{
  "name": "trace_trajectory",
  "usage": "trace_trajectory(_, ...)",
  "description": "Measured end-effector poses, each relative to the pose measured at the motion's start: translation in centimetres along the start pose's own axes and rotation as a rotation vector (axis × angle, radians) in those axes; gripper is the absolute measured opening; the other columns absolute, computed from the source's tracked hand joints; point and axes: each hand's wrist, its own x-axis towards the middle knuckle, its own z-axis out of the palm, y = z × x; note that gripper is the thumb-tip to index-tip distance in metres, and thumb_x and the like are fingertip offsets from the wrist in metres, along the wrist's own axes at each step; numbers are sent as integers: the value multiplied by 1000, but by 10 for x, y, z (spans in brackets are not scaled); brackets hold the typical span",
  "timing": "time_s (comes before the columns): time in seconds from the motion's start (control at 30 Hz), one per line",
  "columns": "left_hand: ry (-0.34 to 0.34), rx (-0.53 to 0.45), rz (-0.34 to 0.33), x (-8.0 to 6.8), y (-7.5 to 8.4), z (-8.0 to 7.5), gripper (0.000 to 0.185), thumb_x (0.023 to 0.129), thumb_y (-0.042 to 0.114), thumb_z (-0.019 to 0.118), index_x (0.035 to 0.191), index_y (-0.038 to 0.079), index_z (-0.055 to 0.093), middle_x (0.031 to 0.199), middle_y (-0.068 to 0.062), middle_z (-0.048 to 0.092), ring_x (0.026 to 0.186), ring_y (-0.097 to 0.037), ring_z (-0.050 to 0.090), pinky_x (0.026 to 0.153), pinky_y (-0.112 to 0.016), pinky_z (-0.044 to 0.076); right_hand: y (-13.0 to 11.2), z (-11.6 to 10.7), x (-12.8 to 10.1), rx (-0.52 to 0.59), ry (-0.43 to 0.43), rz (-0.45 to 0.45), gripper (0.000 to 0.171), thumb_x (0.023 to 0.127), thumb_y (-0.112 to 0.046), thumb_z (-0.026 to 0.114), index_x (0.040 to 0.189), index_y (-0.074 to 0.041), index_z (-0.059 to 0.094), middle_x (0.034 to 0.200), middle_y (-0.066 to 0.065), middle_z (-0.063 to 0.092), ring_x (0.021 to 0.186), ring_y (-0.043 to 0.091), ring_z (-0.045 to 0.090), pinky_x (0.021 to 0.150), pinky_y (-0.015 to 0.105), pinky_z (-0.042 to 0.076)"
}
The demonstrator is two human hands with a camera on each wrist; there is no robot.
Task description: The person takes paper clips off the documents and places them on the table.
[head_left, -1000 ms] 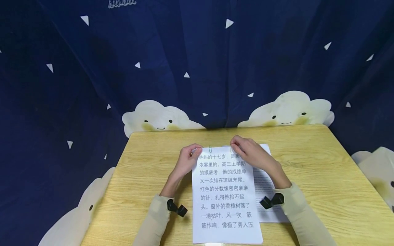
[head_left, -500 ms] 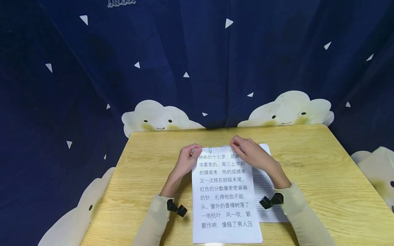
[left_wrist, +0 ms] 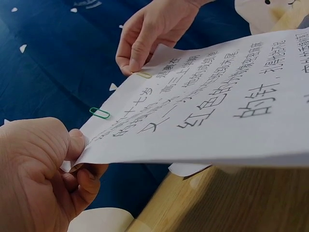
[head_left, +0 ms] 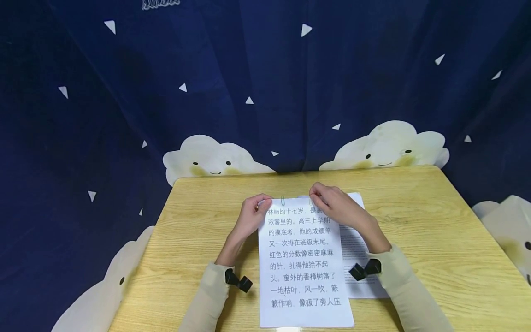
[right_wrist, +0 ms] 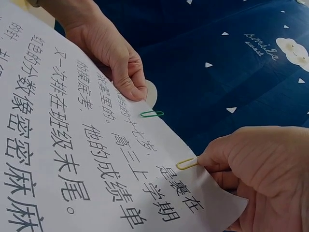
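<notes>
The sheets (head_left: 304, 263) are white paper printed with large black Chinese characters, lying lengthwise in the middle of the table, near end toward the person, far edge lifted slightly off the wood. The left hand (head_left: 250, 216) pinches the far left corner, the right hand (head_left: 333, 206) pinches the far right corner. A green clip (head_left: 283, 201) sits on the far edge, left of middle, slid over the paper and sticking out past it. A yellow clip (right_wrist: 187, 163) sits on the same edge further right, just at the right hand's thumb and fingertip, partly pushed onto the paper
</notes>
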Motion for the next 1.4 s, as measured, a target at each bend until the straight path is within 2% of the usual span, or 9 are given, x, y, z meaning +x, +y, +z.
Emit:
trace_trajectory(0.1, 0, -6, -1, -1, 0, 1, 25, 109, 13, 56, 108, -3, 75, 95, -22, 75, 69, -27, 70, 58, -23, 50, 0, 1, 0, 6, -1, 6, 9, 108, -14, 56, 107, -10, 64, 84, -4, 59, 73, 13, 55, 69, 31, 45)
trace_trajectory(0.33, 9, 16, 3, -2, -2, 1, 23, 108, 10, 56, 105, 0, 76, 91, -16, 75, 66, -17, 67, 57, -23, 50, 0, 1, -1, 21, 2, 9, 10, 109, -15, 55, 107, -10, 64, 82, -4, 58, 73, 13, 55, 68, 31, 45)
trace_trajectory(0.7, 25, 56, 18, -2, -4, 2, 20, 107, 8, 59, 104, -1, 76, 91, -13, 74, 66, -13, 62, 57, -23, 46, -1, 1, -1, 23, 7, 3, 11, 110, -16, 54, 106, -10, 63, 82, -3, 57, 72, 14, 54, 67, 31, 44)
trace_trajectory(1.1, 23, 42, 15, 0, -3, 1, 21, 107, 8, 58, 105, -2, 76, 88, -14, 74, 62, -13, 62, 54, -22, 45, 1, 1, 1, 57, -3, 10, 8, 110, -14, 54, 107, -9, 60, 81, -2, 53, 72, 14, 53, 66, 30, 43)
trace_trajectory(1.4, 21, 28, 13, 1, -3, 0, 20, 107, 8, 58, 105, -1, 76, 89, -13, 74, 64, -13, 65, 57, -23, 48, 0, 0, 2, 62, 10, 11, 13, 112, -17, 51, 108, -8, 60, 80, -2, 51, 70, 14, 52, 65, 29, 43)
